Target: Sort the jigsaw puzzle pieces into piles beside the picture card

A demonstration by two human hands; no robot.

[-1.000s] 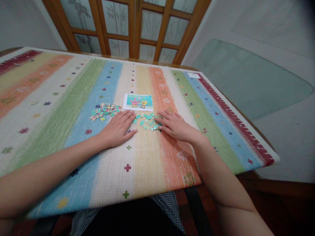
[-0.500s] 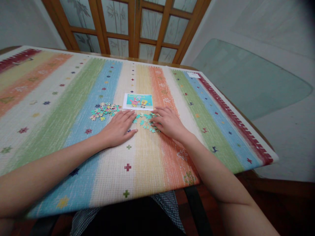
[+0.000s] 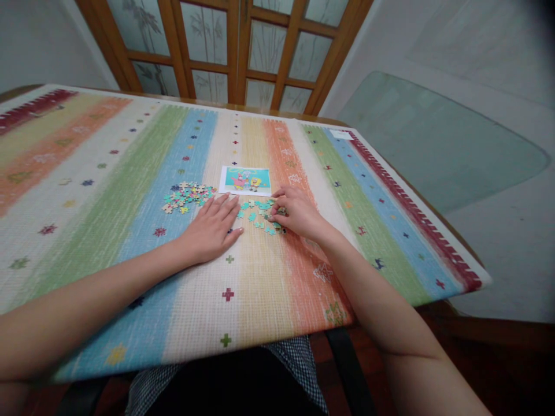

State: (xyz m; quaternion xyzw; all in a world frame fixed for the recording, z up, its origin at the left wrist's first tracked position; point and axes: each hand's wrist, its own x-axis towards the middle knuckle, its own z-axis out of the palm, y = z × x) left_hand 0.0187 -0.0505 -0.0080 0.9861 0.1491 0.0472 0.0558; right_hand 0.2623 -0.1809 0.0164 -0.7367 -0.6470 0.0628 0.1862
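Both hands rest low over the table, seen in the one view from the person's head. The left hand (image 3: 212,228) lies palm down, open and flat, fingers slightly spread, with nothing visible in its grasp. Its fingertips reach between two groups of small cardboard jigsaw pieces: a mixed heap, teal, pink, yellow and dark (image 3: 187,196), on its left, and a looser scatter of mostly teal pieces (image 3: 252,217) on its right.

What has just changed is the right hand (image 3: 299,214). A second ago its fingers were spread over the right end of the teal scatter; now they are curled, thumb and forefinger drawn close together at those same pieces. From where I stand I cannot tell whether a piece is caught between them. To my eye, broad touching has given way to handling something small. The left hand keeps the same place and pose.

No box or tray holds the pieces: both groups lie loose on the striped, multicoloured tablecloth (image 3: 203,300). Just beyond the teal scatter lies a white-bordered rectangular card printed with colourful cartoon figures (image 3: 247,180), and the mixed heap sits just beside its left edge. A small white paper slip (image 3: 341,134) lies well apart, near the table's far right corner.
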